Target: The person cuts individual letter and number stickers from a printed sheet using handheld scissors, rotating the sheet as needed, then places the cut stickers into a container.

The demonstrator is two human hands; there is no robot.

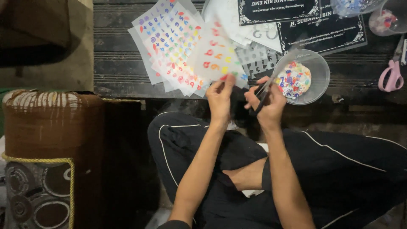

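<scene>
My left hand (219, 98) pinches the lower edge of a translucent sticker sheet (214, 55) printed with small coloured shapes. My right hand (270, 104) grips black-handled scissors (271, 80), whose blades point up and to the right beside the sheet's lower right corner. Both hands hover over the near edge of a dark wooden table (118, 55). I sit cross-legged in black trousers (339, 169) below them.
A fan of more sticker sheets (167, 40) lies on the table. A clear plastic bowl (320, 78) holds several coloured cut-outs. Pink-handled scissors (392, 76) lie at far right, two black printed cards (330, 25) at the back. A brown patterned cushion roll (51, 140) stands left.
</scene>
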